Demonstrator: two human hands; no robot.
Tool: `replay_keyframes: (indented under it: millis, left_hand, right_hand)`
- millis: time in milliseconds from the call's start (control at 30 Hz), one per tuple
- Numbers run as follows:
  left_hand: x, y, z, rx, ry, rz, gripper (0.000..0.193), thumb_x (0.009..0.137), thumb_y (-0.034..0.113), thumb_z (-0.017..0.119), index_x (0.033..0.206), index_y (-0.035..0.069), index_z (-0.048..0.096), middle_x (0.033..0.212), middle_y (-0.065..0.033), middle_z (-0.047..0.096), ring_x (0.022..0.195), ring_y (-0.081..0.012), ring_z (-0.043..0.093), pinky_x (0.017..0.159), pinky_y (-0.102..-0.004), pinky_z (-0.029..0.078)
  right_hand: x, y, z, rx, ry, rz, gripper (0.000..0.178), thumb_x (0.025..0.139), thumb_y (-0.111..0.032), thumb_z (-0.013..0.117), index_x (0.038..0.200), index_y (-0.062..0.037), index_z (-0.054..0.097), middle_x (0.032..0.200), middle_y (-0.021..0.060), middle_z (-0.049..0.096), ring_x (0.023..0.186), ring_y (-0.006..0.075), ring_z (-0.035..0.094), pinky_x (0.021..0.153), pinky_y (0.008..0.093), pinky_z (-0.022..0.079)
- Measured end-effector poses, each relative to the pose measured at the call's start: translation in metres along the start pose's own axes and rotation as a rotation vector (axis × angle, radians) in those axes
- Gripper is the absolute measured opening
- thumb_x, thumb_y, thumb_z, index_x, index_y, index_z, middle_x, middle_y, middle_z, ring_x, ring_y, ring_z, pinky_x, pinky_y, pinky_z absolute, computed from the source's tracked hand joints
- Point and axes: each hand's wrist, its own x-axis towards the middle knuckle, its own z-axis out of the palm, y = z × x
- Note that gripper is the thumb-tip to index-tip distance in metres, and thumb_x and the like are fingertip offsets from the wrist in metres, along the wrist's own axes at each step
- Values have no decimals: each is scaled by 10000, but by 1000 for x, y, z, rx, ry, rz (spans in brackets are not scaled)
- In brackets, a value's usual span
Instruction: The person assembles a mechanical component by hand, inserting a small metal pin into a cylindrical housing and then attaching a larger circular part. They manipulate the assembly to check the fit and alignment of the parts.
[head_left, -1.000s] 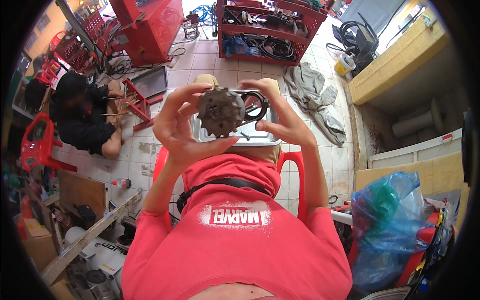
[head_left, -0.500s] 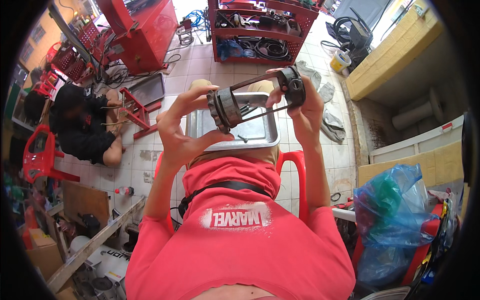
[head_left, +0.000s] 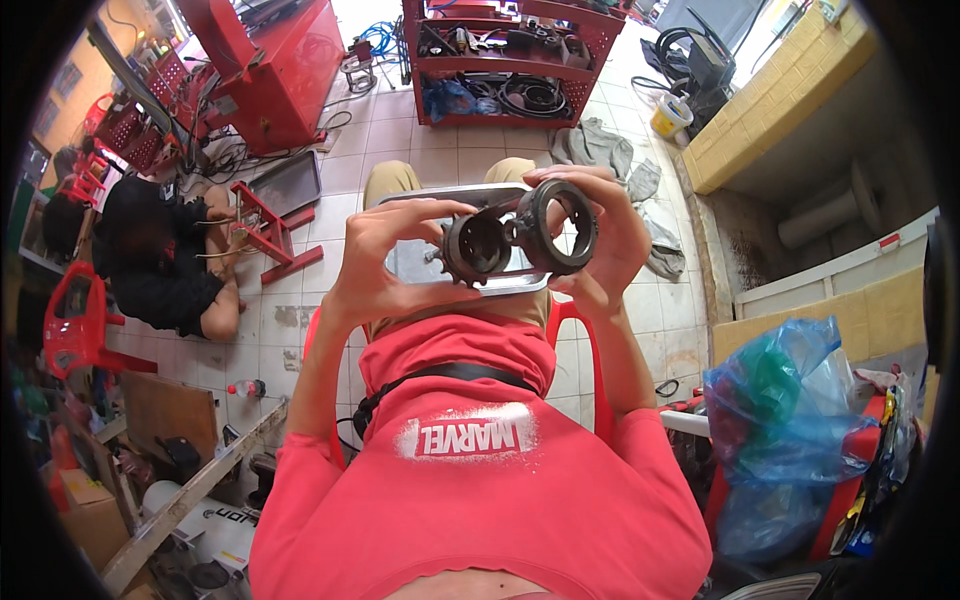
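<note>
Over my lap, my left hand (head_left: 375, 260) pinches a dark metal cylinder with a toothed rim (head_left: 455, 252) between thumb and fingers. My right hand (head_left: 615, 245) is wrapped round a dark, greasy metal ring (head_left: 589, 232), its round opening facing me. The two parts hang side by side, close together. In this view I cannot make out how they are joined. Beneath them a shallow metal tray (head_left: 408, 266) rests on my thighs. A small bolt shows in it beside the cylinder; the rest of the tray is mostly hidden by my hands and the parts.
A red tool cart (head_left: 508, 64) stands ahead, grey cloths (head_left: 592, 148) lying right of it. At left, a person in black (head_left: 150, 245) sits by a red metal stand (head_left: 270, 235). Blue plastic bags (head_left: 780, 400) hang at right. A plastic bottle (head_left: 247, 388) lies at left.
Both hands have turned the parts, so their round openings now face me. The long rods between them no longer show lengthwise. The ring has come lower and nearer the cylinder.
</note>
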Motion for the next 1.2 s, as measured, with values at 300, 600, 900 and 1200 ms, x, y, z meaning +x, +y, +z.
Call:
replay_keyframes:
  millis: [300, 600, 900, 1200]
  left_hand:
    - [1, 0, -11, 341, -8, 17, 607, 598, 239, 896, 1163, 116, 715, 727, -38, 715, 744, -180, 732, 851, -356, 551]
    - [-3, -12, -17, 461, 8, 37, 678, 566, 285, 918, 1193, 134, 711, 670, 17, 677, 694, -158, 707, 792, -339, 536]
    - [-7, -14, -16, 172, 96, 3, 691, 502, 246, 989, 1112, 66, 719, 952, -50, 752, 724, -141, 707, 837, -346, 546]
    - [-3, -19, -21, 359, -174, -257, 696, 640, 300, 933, 1254, 120, 657, 879, -58, 726, 857, -253, 718, 809, -369, 548]
  right_hand:
    - [4, -10, 20, -173, -158, 29, 657, 680, -158, 907, 1250, -6, 616, 1214, 155, 680, 1019, 227, 695, 725, 294, 570]
    - [1, -6, 22, -275, -294, 62, 652, 745, -163, 820, 1313, 9, 551, 1263, 162, 632, 864, 173, 622, 771, 296, 495]
    - [1, 5, 15, 199, -12, 263, 866, 847, -352, 824, 1477, 46, 382, 1256, 187, 595, 850, 127, 601, 767, 260, 500]
    - [3, 23, 10, -174, -223, 276, 558, 812, -187, 803, 1271, 12, 554, 1137, 103, 590, 959, 197, 596, 843, 313, 478]
